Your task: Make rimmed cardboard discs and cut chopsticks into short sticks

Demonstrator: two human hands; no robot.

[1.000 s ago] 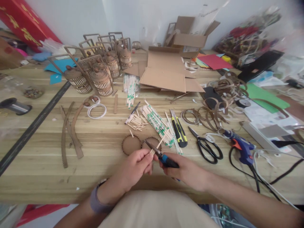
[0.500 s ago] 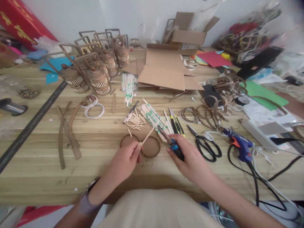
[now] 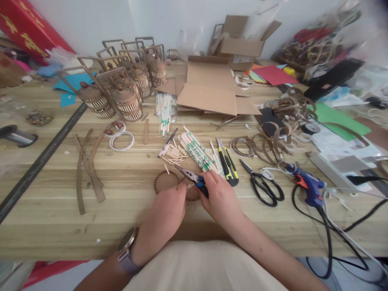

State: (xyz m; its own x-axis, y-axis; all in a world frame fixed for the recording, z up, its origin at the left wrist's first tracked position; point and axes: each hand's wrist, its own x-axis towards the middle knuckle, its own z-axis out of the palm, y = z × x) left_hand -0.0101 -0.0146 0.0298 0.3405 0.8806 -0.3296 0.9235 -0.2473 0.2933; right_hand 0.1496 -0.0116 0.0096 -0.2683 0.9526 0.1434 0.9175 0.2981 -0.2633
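Observation:
My right hand is wrapped round the blue-and-black handles of needle-nose pliers, whose jaws point up and left. Close beside them, my left hand is closed, pinching a thin wooden stick of which only a short pale piece shows near the pliers. Under the hands lie two round cardboard discs with notched rims; the left disc shows more, the right disc is mostly covered. Just beyond is a pile of short cut sticks, next to paper-wrapped chopsticks.
Yellow-black utility knives, black-handled scissors and a blue glue gun with cables lie to the right. Cardboard strips and a tape ring lie left. Several lantern-like baskets and flattened cardboard stand behind.
My right hand has brought the pliers left and down to my left hand. My left hand has turned, and the stick that pointed up and right is now mostly hidden.

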